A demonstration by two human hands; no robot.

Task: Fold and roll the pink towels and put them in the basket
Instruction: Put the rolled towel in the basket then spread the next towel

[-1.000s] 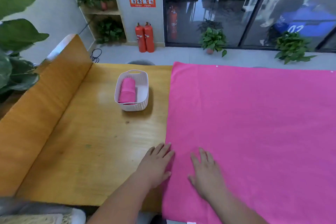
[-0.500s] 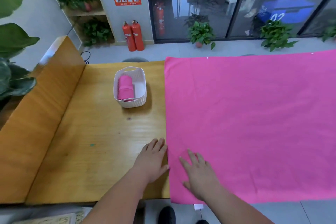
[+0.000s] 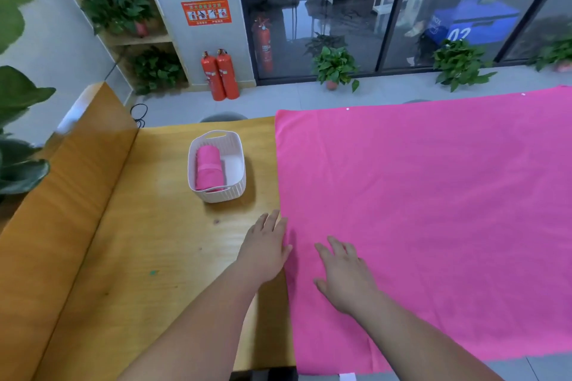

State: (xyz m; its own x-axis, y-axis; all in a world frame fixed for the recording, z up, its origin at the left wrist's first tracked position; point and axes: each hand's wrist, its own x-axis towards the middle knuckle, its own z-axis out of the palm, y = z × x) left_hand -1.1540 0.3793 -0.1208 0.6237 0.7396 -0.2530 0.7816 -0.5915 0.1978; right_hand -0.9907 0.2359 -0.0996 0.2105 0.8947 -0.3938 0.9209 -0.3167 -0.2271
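Your left hand (image 3: pixel 265 252) and right hand (image 3: pixel 346 277) lie flat on the spread pink towel (image 3: pixel 433 210). The white ribbed basket (image 3: pixel 218 192) sits at eleven o'clock.

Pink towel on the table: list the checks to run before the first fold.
1. Pink towel spread flat, no big wrinkles: ok.
2. Left hand at the towel's left edge, fingers straight: ok.
3. Right hand flat on the towel: ok.
4. Grip on an edge: not ok, neither hand holds cloth.
5. Towel's right edge: cannot tell, out of frame.
6. White basket has room beside the rolled towel: ok.
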